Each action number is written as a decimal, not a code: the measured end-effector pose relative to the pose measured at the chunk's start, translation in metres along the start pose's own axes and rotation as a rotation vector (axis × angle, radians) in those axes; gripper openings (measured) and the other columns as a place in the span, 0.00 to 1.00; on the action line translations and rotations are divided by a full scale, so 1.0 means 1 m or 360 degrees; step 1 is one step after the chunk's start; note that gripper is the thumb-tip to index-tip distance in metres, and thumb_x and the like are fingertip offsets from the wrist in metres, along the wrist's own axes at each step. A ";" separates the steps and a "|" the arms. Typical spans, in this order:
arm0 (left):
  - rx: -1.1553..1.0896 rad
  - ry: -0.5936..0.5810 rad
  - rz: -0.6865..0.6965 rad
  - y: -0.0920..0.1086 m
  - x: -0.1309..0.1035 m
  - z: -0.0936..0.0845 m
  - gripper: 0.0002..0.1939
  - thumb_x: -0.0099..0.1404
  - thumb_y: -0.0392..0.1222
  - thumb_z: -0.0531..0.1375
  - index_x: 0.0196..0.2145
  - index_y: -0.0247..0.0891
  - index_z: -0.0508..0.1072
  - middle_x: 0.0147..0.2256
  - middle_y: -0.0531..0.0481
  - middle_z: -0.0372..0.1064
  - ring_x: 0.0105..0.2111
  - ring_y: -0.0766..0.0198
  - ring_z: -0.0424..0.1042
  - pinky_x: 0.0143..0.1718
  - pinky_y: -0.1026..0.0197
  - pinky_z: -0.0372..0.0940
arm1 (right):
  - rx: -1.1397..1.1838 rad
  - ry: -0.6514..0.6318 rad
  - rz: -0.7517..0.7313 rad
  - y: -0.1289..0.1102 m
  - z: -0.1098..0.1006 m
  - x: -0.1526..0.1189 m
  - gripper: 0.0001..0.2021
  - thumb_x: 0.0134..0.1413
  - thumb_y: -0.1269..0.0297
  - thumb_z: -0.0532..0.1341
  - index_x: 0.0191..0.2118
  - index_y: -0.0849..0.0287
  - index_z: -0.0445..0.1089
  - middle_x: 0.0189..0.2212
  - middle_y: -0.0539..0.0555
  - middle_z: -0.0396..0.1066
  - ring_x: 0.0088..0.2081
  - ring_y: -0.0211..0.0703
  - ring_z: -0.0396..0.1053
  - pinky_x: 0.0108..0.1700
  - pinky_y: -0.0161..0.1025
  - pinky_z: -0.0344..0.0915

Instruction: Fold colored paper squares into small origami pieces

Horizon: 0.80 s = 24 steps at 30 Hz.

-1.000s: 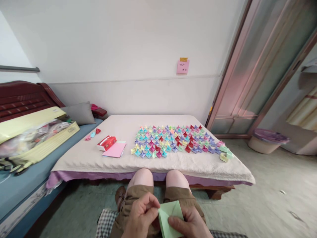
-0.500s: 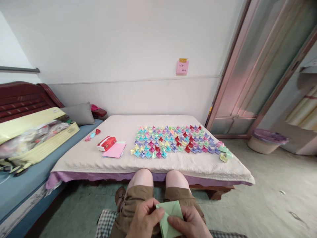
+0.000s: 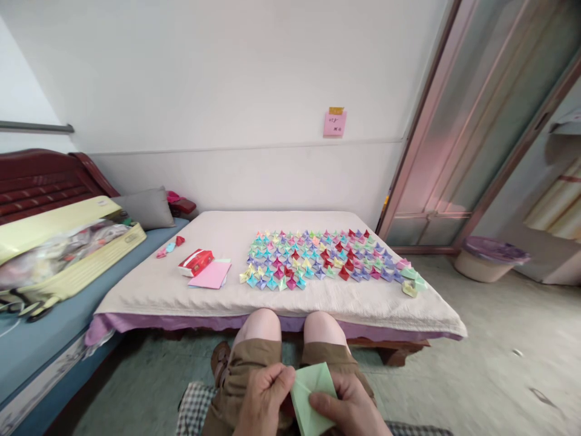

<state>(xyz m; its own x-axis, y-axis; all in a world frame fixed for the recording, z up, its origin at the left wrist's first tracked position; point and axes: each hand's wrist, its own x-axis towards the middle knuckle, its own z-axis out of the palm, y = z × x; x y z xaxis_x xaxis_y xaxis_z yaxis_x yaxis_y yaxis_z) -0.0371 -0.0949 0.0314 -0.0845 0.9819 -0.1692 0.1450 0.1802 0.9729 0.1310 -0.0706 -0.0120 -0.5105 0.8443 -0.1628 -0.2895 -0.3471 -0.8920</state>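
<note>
Over my lap I hold a folded sheet of light green origami paper (image 3: 314, 387), with crease lines showing on its face. My right hand (image 3: 351, 406) grips its right side, the thumb pressed flat on top and the fingers behind. At the paper's upper left edge, my left hand (image 3: 265, 396) is closed, thumb against the bent index finger, pinching that edge. The underside of the paper and most fingertips are hidden. Beyond my knees, many small folded paper pieces (image 3: 313, 257) in several colours stand in rows on the cream bed cover (image 3: 218, 227).
Left on the cover lie a red tissue pack (image 3: 196, 263) and pink paper sheets (image 3: 210, 275). Small folded pieces (image 3: 170, 247) sit farther left. A yellow case (image 3: 91, 260) rests on the blue bed. On the right floor stands a lidded bin (image 3: 485, 263).
My left thumb has slid off the paper's face back to its left edge. The paper has tilted slightly upward; my right hand keeps its hold.
</note>
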 end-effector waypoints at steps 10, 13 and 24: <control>-0.0157 -0.0411 -0.0007 -0.011 0.010 0.004 0.13 0.53 0.49 0.63 0.22 0.37 0.66 0.20 0.57 0.56 0.23 0.66 0.55 0.25 0.64 0.51 | -0.0114 0.0058 0.0018 0.000 0.001 0.002 0.18 0.40 0.51 0.72 0.27 0.65 0.78 0.17 0.48 0.69 0.19 0.33 0.60 0.24 0.32 0.56; -0.0302 -0.0379 -0.0044 -0.010 0.008 0.003 0.12 0.53 0.48 0.63 0.24 0.36 0.68 0.21 0.56 0.59 0.23 0.65 0.57 0.25 0.63 0.54 | -0.0227 0.0087 0.0053 0.001 -0.002 0.002 0.21 0.43 0.47 0.69 0.25 0.64 0.76 0.13 0.45 0.64 0.15 0.29 0.54 0.18 0.30 0.49; -0.0508 -0.0274 -0.0068 -0.011 0.009 -0.002 0.15 0.52 0.49 0.66 0.26 0.31 0.73 0.22 0.49 0.69 0.23 0.63 0.64 0.26 0.62 0.57 | 0.0052 -0.0063 0.0210 -0.013 -0.005 -0.011 0.11 0.43 0.62 0.70 0.34 0.62 0.78 0.26 0.53 0.78 0.25 0.38 0.72 0.26 0.30 0.59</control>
<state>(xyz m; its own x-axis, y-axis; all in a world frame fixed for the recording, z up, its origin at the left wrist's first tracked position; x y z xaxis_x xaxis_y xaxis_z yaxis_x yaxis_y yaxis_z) -0.0420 -0.0878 0.0192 0.0875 0.9741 -0.2084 -0.1726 0.2208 0.9599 0.1445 -0.0735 -0.0003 -0.5771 0.7739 -0.2607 -0.2435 -0.4678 -0.8497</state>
